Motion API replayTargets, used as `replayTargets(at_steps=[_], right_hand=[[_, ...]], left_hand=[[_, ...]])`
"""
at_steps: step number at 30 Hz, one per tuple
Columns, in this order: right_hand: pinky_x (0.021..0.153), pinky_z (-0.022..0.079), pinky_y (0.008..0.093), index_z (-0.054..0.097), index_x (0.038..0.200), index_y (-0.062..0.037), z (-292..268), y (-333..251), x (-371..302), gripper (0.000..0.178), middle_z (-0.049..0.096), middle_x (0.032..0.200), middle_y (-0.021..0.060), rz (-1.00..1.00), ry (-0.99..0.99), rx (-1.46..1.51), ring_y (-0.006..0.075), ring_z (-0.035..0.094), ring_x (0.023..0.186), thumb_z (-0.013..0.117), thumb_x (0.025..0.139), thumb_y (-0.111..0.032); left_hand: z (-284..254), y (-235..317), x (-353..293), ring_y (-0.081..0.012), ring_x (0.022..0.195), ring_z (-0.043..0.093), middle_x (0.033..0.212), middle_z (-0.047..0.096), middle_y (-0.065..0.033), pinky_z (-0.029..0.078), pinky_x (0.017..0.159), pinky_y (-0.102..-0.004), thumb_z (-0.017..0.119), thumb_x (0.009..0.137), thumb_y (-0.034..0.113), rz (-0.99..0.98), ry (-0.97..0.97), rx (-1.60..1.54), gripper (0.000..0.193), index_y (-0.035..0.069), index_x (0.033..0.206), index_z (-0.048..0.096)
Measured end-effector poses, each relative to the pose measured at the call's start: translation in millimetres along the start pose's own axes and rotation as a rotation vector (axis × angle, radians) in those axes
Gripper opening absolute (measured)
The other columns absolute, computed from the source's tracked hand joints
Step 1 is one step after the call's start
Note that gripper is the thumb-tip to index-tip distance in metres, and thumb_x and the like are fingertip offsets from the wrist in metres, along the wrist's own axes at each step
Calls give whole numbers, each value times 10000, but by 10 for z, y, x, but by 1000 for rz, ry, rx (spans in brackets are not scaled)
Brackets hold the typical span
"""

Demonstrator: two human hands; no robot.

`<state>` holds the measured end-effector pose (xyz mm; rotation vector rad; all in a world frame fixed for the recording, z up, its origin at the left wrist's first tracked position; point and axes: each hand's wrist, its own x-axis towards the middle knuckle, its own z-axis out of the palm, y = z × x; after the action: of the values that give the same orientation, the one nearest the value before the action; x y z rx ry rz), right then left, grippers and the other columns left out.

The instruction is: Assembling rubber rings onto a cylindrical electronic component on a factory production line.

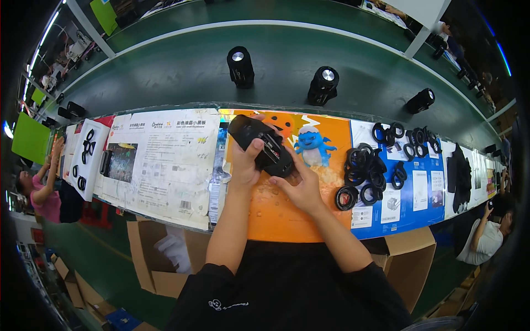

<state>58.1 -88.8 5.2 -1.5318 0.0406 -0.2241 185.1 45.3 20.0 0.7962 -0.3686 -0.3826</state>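
Left fingers (254, 148) clamp the black cylindrical device (265, 148) on its side, thumb on top; right fingers (302, 168) pinch its lower end. Device sits tilted between both, over orange sheet (281, 220). Black rings (374, 165) lie heaped right of right fingers.

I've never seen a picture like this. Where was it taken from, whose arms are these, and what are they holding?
No robot here: these are a person's bare hands. A wide fisheye camera worn on the head looks down, so straight edges look bent. The left hand and right hand together hold a black device. Below them is an orange sheet; to the right, many black rings lie mostly on a blue sheet. Beyond are black cylinders on a green surface.
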Motion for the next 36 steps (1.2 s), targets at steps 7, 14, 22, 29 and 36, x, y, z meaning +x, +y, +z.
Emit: replayTargets(at_steps=[7,14,22,29,36], right_hand=[[1171,541,385,439,1671,42,-16,-32,-41,898,666,1505,179,-132,78,-359,238,679,1347,928,928,-82],[1180,538,385,414,1676,76,-35,61,-66,926,656,1508,188,-120,78,-246,238,674,1351,933,926,-84],[1206,526,394,382,1689,87,-41,62,-55,943,614,1551,183,-121,55,-153,240,647,1384,922,928,-48],[1212,521,397,368,1687,109,-48,49,-72,960,600,1561,193,-37,48,-63,261,642,1396,926,921,-46],[1219,514,397,371,1712,53,-92,73,-46,984,595,1575,170,41,62,28,242,637,1403,932,908,-34]], left_hand=[[17,-49,26,-298,1158,751,1199,739,-149,647,1013,-432,958,875,386,30,-17,-153,765,40,1438,572],[-49,-163,36,-265,1142,753,1200,739,-126,646,1025,-420,996,828,366,-59,-118,-129,766,60,1404,596],[20,-174,-20,-282,1099,765,1194,737,-132,654,1010,-436,992,832,310,-61,-92,-160,732,47,1391,599],[6,-160,-48,-274,1086,765,1181,747,-128,655,993,-429,976,855,306,-75,-109,-120,678,41,1362,610],[64,-197,-17,-261,1067,755,1178,741,-125,653,967,-400,961,865,318,-98,-85,-86,651,43,1345,617]])
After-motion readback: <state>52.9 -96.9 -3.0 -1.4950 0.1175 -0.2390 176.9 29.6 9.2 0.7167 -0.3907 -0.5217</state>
